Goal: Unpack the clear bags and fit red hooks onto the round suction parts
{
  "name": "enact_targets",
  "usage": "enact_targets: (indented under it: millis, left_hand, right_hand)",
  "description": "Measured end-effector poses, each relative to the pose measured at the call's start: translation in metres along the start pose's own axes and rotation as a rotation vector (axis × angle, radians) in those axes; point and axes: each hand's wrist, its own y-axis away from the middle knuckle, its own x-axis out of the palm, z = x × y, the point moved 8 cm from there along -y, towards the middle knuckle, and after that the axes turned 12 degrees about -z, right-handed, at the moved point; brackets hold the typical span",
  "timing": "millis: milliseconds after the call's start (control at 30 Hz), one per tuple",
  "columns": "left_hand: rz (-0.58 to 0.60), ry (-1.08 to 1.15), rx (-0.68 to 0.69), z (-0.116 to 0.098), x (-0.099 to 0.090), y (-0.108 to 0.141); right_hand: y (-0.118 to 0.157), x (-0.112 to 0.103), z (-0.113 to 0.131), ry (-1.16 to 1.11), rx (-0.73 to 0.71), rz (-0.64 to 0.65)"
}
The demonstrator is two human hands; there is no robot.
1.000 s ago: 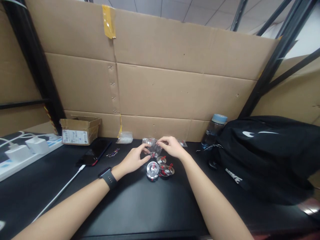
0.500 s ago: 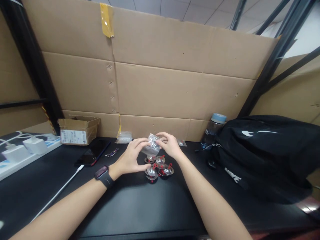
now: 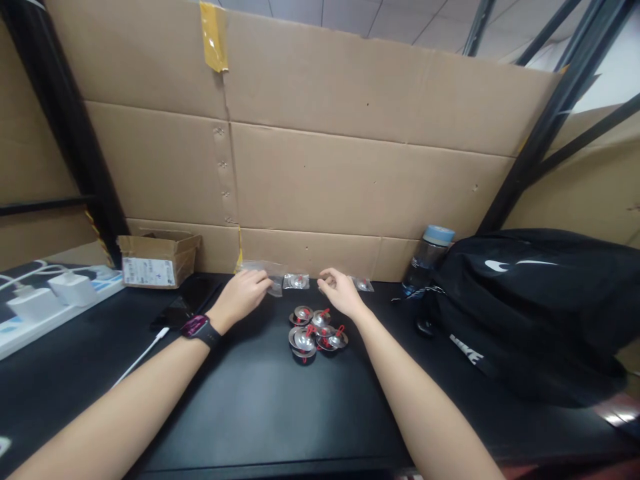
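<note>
My left hand (image 3: 241,295) is closed at the back of the table, its fingertips pinching a clear plastic bag (image 3: 276,272) from the stack there. To the right, my right hand (image 3: 341,292) hovers near the back edge with fingers curled and thumb apart, and nothing visible between them. Between the hands lies a bagged finger cymbal (image 3: 297,281). Another small bagged piece (image 3: 363,285) lies partly behind my right hand. Nearer to me is a loose pile of finger cymbals (image 3: 304,340), silver discs with red cord loops, touched by neither hand.
At left stand an open cardboard box (image 3: 155,260), a phone (image 3: 175,313) on a white cable and a power strip (image 3: 65,300) with plugs. A water bottle (image 3: 425,260) and a black backpack (image 3: 530,313) take up the right side. A cardboard wall (image 3: 320,180) closes off the back.
The shiny bagged piece held in both hands now lies at the back of the table. My left hand has moved left to the plastic bags; my right hand has let go.
</note>
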Motion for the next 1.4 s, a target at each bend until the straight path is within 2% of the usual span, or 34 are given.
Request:
enact_targets:
  millis: [100, 200, 300, 400, 500, 633, 833, 1033, 1167, 1267, 1333, 1400]
  left_hand:
    - [0.036, -0.124, -0.142, 0.03, 0.009, 0.009]
    - [0.132, -0.155, -0.28, 0.047, 0.027, 0.022]
    - [0.267, -0.047, -0.373, 0.054, 0.051, 0.035]
    - [0.329, 0.054, -0.419, 0.056, 0.063, 0.044]
    - [0.303, 0.08, -0.418, 0.056, 0.062, 0.045]
    - [0.222, 0.102, -0.377, 0.043, 0.049, 0.036]
    - [0.141, 0.228, -0.241, -0.003, 0.027, 0.019]
    - [0.151, 0.423, -0.156, -0.038, 0.024, 0.01]
    - [0.148, 0.46, -0.179, -0.039, 0.025, 0.01]
    - [0.12, 0.505, -0.218, -0.036, 0.023, 0.008]
    - [0.054, 0.558, -0.27, -0.032, 0.019, 0.004]
    - [-0.045, 0.669, -0.384, -0.026, 0.013, 0.001]
  right_hand:
    - [0.005, 0.014, 0.004, 0.113, -0.153, 0.106]
    - [0.012, 0.039, 0.009, 0.222, -0.269, 0.245]
    - [0.012, 0.065, 0.009, 0.302, -0.269, 0.366]
    - [0.009, 0.077, 0.008, 0.343, -0.249, 0.413]
    - [0.007, 0.073, 0.01, 0.372, -0.243, 0.364]
    - [0.011, 0.068, 0.012, 0.411, -0.261, 0.299]
    - [0.013, 0.068, 0.018, 0.396, -0.255, 0.286]
    - [0.008, 0.06, 0.022, 0.397, -0.271, 0.207]
    - [0.004, 0.051, 0.025, 0.27, -0.265, 0.117]
    - [0.0, 0.036, 0.033, 0.106, -0.244, 0.012]
    - [-0.003, 0.023, 0.039, 0.007, -0.23, -0.048]
    - [-0.005, 0.008, 0.047, -0.064, -0.213, -0.092]
